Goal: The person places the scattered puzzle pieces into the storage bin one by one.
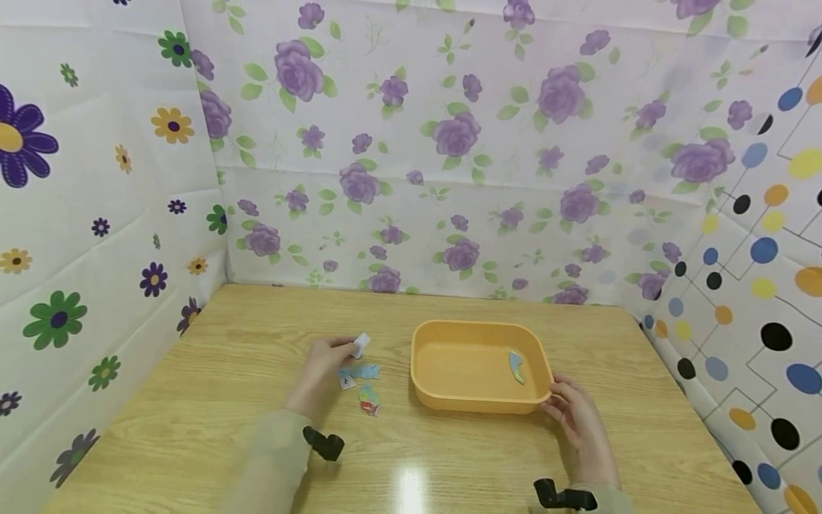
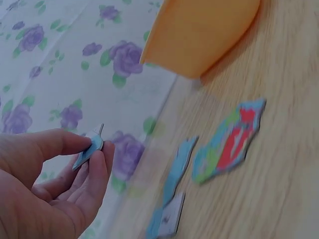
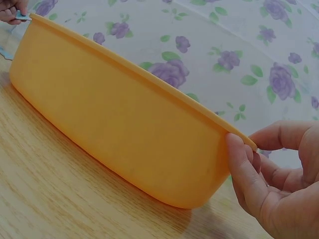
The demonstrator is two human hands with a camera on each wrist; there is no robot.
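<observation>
My left hand (image 1: pixel 324 365) pinches a small flat puzzle piece (image 2: pixel 91 147) between thumb and fingers, held above the table to the left of an orange plastic bin (image 1: pixel 475 404). Its face is partly covered by the fingertips; some light blue shows. At the bin's near right corner, my right hand (image 3: pixel 279 174) grips the rim with thumb and fingers. Inside the bin, toward its right side, lies one curved blue and yellow-green piece (image 1: pixel 516 367). Below my left hand are a light blue strip-like piece (image 1: pixel 368 371), a small whitish piece (image 1: pixel 347 383) and a blue, green and red piece (image 1: pixel 369 400).
The wooden table (image 1: pixel 475 457) runs back to a white flowered cloth (image 1: pixel 398 235). More patterned cloth stands along the left (image 1: pixel 115 285) and right sides. A black wrist mount (image 1: pixel 324 443) sits on each forearm.
</observation>
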